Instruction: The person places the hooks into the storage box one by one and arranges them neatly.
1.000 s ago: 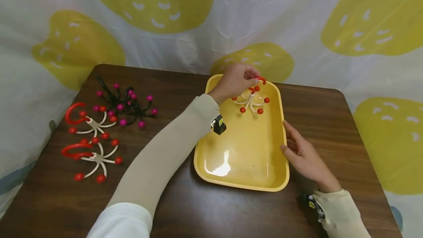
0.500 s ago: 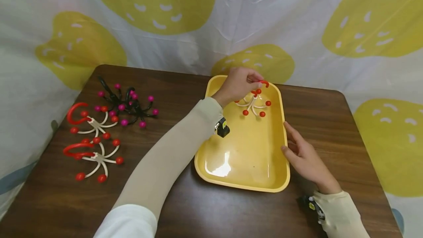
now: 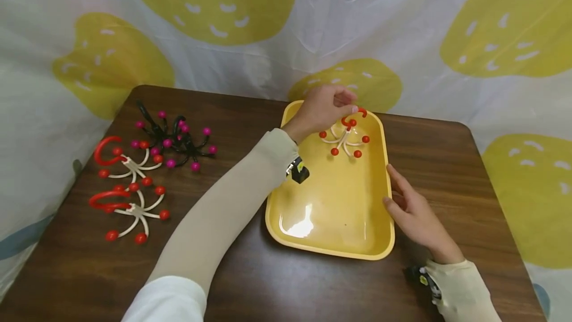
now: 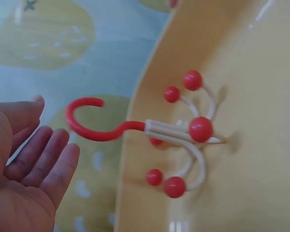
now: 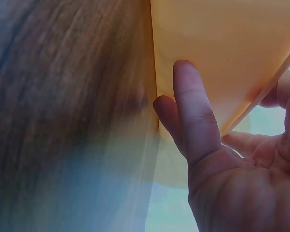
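A hook rack [image 3: 343,138] with a red hook, white curved arms and red ball tips stands in the far end of the yellow tray [image 3: 329,251]. My left hand [image 3: 322,107] hovers just above and left of its red hook. In the left wrist view, the left hand [image 4: 34,164] has its fingers spread apart from the red hook [image 4: 94,133], holding nothing. My right hand [image 3: 415,215] rests against the tray's right side; in the right wrist view, extended fingers [image 5: 195,108] touch the outer wall.
On the table's left lie two more red-and-white hook racks [image 3: 134,165], one nearer the front, and behind them black ones with magenta balls [image 3: 187,148]. A patterned curtain [image 3: 250,68] hangs behind the brown table [image 3: 286,287].
My left hand has let go of the red hook, its fingers opening and lifting slightly. The rack stays in the tray. My right hand keeps its place at the tray's side.
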`<action>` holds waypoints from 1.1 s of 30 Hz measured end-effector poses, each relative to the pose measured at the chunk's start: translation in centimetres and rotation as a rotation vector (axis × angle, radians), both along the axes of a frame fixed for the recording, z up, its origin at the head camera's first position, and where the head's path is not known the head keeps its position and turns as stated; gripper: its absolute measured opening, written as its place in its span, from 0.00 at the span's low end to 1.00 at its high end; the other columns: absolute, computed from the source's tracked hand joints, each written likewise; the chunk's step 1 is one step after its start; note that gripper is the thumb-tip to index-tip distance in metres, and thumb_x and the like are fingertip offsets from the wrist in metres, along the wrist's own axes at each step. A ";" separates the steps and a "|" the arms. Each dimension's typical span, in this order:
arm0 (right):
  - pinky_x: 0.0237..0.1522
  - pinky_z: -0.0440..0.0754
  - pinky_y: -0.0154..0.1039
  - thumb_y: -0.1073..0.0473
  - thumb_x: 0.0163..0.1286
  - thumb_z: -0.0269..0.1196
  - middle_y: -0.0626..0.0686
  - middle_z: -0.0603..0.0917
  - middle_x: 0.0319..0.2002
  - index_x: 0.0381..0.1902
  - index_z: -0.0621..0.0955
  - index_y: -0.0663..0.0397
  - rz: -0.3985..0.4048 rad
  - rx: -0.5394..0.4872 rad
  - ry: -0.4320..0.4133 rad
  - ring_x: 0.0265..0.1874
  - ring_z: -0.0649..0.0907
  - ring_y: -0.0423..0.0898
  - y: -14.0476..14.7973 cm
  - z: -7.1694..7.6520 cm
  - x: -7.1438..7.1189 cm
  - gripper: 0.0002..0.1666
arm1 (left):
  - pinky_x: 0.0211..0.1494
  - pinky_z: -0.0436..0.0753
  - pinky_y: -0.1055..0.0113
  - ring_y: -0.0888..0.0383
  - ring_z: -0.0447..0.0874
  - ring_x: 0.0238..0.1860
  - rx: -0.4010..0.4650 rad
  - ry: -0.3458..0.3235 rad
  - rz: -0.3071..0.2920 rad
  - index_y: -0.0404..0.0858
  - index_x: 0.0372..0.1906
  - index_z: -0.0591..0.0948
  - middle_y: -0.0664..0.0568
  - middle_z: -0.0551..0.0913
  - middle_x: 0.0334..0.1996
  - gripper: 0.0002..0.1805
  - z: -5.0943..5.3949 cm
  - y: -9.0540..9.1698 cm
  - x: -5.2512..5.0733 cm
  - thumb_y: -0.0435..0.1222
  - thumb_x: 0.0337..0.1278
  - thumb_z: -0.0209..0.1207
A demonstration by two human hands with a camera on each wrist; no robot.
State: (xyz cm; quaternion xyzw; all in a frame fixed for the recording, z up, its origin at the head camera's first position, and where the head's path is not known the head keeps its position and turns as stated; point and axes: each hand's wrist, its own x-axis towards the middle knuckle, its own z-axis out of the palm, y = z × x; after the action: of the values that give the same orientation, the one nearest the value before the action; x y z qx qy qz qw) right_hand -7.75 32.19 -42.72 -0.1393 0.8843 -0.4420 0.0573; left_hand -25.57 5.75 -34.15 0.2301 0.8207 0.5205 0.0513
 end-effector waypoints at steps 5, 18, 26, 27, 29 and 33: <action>0.49 0.84 0.25 0.67 0.80 0.58 0.74 0.77 0.67 0.87 0.52 0.50 -0.002 -0.007 -0.004 0.57 0.86 0.60 0.0 -0.1 0.0 0.45 | 0.56 0.84 0.75 0.57 0.91 0.52 0.034 0.050 -0.015 0.38 0.58 0.86 0.48 0.90 0.54 0.18 1.2 -1.2 0.9 0.39 0.69 0.70; 0.48 0.85 0.26 0.68 0.79 0.59 0.75 0.78 0.63 0.87 0.52 0.47 0.004 -0.044 -0.033 0.53 0.81 0.24 0.9 0.2 -0.2 0.46 | 0.56 0.85 0.67 0.60 0.88 0.48 0.193 0.100 -0.031 0.38 0.56 0.88 0.50 0.91 0.49 0.14 2.7 -5.3 4.9 0.37 0.70 0.68; 0.40 0.89 0.35 0.69 0.80 0.57 0.71 0.79 0.56 0.86 0.53 0.47 -0.030 -0.095 -0.087 0.51 0.84 0.27 0.8 0.5 -0.3 0.45 | 0.55 0.85 0.67 0.60 0.88 0.50 0.269 0.064 -0.006 0.37 0.54 0.88 0.49 0.90 0.50 0.12 3.0 -8.2 7.5 0.36 0.70 0.67; 0.40 0.89 0.35 0.68 0.80 0.57 0.71 0.79 0.56 0.86 0.53 0.47 -0.033 -0.097 -0.090 0.51 0.84 0.27 0.8 0.5 -0.3 0.45 | 0.54 0.85 0.66 0.60 0.88 0.51 0.273 0.060 0.000 0.37 0.54 0.88 0.49 0.90 0.50 0.12 3.0 -8.6 7.9 0.36 0.70 0.67; 0.38 0.90 0.37 0.68 0.80 0.57 0.70 0.78 0.58 0.86 0.53 0.47 -0.040 -0.112 -0.098 0.51 0.84 0.28 0.7 0.6 -0.3 0.44 | 0.53 0.86 0.64 0.59 0.88 0.51 0.277 0.052 0.007 0.38 0.54 0.88 0.49 0.90 0.49 0.12 3.1 -9.3 8.6 0.36 0.71 0.67; 0.37 0.90 0.39 0.68 0.80 0.58 0.67 0.76 0.62 0.86 0.54 0.47 -0.055 -0.147 -0.106 0.51 0.85 0.29 0.8 0.6 -0.1 0.44 | 0.55 0.86 0.63 0.59 0.88 0.50 0.306 0.061 0.018 0.36 0.54 0.87 0.48 0.90 0.49 0.12 3.5 -10.6 10.1 0.35 0.72 0.66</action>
State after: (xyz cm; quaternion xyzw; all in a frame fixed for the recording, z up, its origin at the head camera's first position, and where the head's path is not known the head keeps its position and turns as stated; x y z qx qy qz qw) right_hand -7.89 33.03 -42.16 -0.0952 0.8487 -0.5138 0.0813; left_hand -15.49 -4.85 -30.68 0.2438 0.7349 0.6327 -0.0141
